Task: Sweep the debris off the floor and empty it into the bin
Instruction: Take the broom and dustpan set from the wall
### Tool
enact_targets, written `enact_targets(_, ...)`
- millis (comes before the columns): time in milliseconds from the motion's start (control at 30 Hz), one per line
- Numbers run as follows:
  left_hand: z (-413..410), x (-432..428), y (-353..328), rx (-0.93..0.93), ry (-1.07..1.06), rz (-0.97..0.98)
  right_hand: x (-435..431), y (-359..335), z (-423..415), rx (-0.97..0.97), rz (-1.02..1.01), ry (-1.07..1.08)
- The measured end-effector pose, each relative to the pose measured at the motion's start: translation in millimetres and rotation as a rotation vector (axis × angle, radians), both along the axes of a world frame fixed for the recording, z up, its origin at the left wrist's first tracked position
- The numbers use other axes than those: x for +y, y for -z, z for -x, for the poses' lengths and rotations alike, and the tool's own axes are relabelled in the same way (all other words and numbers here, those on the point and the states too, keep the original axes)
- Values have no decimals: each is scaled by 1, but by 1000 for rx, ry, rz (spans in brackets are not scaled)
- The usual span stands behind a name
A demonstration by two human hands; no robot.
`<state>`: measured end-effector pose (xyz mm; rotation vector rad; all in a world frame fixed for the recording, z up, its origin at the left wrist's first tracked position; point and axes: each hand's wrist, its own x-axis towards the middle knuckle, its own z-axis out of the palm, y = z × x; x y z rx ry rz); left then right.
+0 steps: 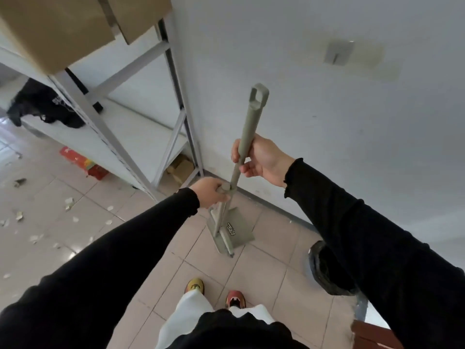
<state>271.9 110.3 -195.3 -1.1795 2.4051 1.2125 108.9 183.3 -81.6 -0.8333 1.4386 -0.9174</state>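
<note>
A grey-green broom handle (pixel 251 122) stands upright near the wall, with its head tucked against a matching dustpan (pixel 236 233) on the tiled floor. My right hand (pixel 261 159) is closed around the broom handle below its hanging loop. Lower down, my left hand (pixel 211 192) grips the shorter dustpan handle (pixel 224 188) beside the broom. Scraps of paper debris (pixel 69 201) lie scattered over the tiles at the left. A black-lined bin (pixel 324 270) stands at the right, mostly hidden by my right sleeve.
A white metal shelf rack (pixel 105 137) with cardboard boxes (pixel 50 28) stands at the left against the wall. A red box (pixel 84 163) and small cartons lie under it. Black cloth (pixel 42 104) rests on a shelf. My feet (pixel 216 293) are just behind the dustpan.
</note>
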Motion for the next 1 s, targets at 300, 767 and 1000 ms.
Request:
enact_targets(300, -174, 41, 20, -67, -292, -25, -30, 34, -107, -26, -18, -541)
enact_targets(767, -476, 168, 70, 114, -1197, -317, 4, 132, -349, 135, -348, -840)
enact_targets(1000, -574, 207, 81, 233, -1329, -398, 30, 191, -436, 14, -697, -342)
